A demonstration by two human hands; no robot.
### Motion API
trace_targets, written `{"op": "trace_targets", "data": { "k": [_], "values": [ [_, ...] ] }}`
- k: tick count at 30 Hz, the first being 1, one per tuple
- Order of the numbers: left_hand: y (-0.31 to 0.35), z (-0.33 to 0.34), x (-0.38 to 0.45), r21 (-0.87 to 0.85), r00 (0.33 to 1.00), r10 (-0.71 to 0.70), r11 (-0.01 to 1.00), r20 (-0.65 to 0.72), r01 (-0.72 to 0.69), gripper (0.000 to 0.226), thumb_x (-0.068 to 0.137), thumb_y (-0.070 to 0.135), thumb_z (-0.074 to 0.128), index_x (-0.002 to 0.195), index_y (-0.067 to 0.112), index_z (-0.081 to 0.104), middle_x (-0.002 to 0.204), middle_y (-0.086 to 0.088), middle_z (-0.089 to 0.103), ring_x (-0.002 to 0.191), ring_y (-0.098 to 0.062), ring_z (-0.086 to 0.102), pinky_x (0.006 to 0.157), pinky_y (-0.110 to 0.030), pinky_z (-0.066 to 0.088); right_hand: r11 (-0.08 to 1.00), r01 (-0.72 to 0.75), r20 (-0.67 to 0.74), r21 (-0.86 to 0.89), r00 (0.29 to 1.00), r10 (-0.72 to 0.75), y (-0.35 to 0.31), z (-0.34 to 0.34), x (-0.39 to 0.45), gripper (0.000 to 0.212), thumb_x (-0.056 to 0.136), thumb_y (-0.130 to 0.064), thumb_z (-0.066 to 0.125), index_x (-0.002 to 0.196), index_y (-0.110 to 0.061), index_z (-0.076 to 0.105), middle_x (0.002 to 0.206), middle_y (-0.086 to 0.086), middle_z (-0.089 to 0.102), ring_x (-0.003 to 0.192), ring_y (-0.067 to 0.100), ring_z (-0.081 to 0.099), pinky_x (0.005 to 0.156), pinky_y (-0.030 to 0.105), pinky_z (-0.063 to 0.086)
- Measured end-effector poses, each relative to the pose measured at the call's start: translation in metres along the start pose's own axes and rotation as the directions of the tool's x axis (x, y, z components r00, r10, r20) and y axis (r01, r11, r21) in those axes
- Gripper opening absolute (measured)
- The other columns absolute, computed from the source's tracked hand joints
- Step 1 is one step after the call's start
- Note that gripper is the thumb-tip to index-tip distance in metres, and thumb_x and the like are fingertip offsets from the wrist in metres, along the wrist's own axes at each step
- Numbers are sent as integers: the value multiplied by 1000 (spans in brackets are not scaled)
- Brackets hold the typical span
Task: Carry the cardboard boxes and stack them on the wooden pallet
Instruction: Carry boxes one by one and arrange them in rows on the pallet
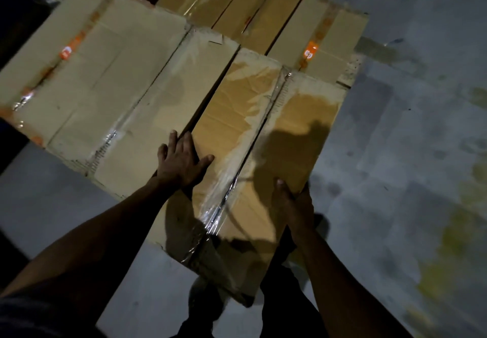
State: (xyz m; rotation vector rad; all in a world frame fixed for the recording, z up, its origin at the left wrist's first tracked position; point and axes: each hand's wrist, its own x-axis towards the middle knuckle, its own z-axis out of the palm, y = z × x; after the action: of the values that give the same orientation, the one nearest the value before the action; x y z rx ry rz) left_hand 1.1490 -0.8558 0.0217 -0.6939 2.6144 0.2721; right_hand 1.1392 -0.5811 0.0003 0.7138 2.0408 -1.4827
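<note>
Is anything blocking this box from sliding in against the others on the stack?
Nothing visible does. The box held by the left hand and right hand lies beside the big box, with only a narrow dark gap between them. The pallet itself is hidden.

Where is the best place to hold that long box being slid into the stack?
By its near end, one of the hands on each long side. The long box is narrow, and its near end sticks out past the neighbouring box. The right hand grips the outer edge; the left hand presses flat on top.
</note>
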Motion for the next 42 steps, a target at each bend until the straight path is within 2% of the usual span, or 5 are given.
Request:
{"op": "trace_targets", "data": {
  "k": [17, 24, 30, 34, 42],
  "values": [
    [-97, 19, -103, -199, 974, 217, 959, 56, -203, 73, 91, 42, 65, 144, 3, 33, 138, -24, 48, 126, -42, 47, 99, -45, 43, 990, -23, -128, -136, 992, 5, 66, 38, -126, 97, 89, -43, 72, 158, -17, 9, 140, 8, 51, 125, 33, 52, 91, 32, 41],
    [-112, 23, -114, -308, 976, 212, 933, 44, -188, 69, 81, 35, 77, 132, 6, 43, 127, -19, 55, 115, -38, 56, 94, -47, 51, 1000, 20, -202, -6, 979, -21, 88, 55, -142, 81, 80, -32, 78, 147, -28, 32, 119, 4, 59, 107, 30, 56, 95, 47, 50],
    [-134, 29, -122, -146, 962, 272, 951, -36, -274, 65, 84, 44, 70, 130, 6, 44, 136, -18, 50, 123, -41, 48, 100, -47, 41, 998, 70, -178, -10, 981, -71, 97, 72, -148, 80, 82, -25, 78, 149, -22, 33, 124, 4, 57, 117, 36, 56, 95, 51, 51],
    [-139, 27, -133, 86, 948, 317, 944, 42, -319, 94, 90, 69, 49, 158, 14, 13, 167, -14, 3, 152, -37, 5, 119, -52, 18, 989, 7, -192, -146, 981, -36, 88, 72, -154, 88, 88, -37, 72, 155, -22, 15, 141, 14, 43, 124, 41, 49, 97, 47, 46],
    [-170, 18, -116, 319, 875, 444, 815, 195, -484, 122, 78, 74, 63, 159, 20, -12, 165, -17, -16, 153, -34, -14, 123, -47, 0, 439, 262, 111, -860, 934, -340, 114, 94, -195, 116, 75, -69, 69, 157, -28, -1, 161, 21, -17, 149, 44, -11, 116, 60, 23]
  ]
}}
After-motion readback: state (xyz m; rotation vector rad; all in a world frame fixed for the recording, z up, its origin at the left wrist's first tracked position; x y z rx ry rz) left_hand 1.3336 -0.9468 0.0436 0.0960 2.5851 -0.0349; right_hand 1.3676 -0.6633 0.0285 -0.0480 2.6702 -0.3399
